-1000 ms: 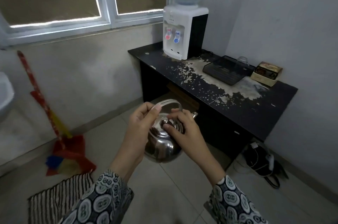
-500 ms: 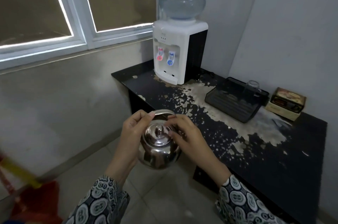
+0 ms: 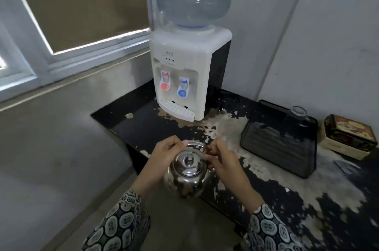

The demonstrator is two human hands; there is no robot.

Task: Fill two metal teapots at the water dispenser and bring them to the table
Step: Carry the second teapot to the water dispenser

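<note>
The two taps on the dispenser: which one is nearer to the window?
The red tap is nearer the window. It is the left of the two on the dispenser; the blue tap sits toward the wall.

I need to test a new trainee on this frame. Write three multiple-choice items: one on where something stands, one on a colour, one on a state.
1. Where does the dispenser stand?
A. on the floor
B. on the black table, in the corner by the window
C. on the windowsill

2. What colours are the dispenser's two taps?
A. red and blue
B. both white
C. green and yellow

3. What state is the teapot in?
A. standing under a tap, lid off
B. lying on the floor
C. held in the air by the left hand and right hand, lid on

Key: 1 B, its base rests on the tabletop beside the window frame. 2 A, the left tap is red and the right one blue. 3 C, both hands grip the handle and the lid covers the opening.
</note>
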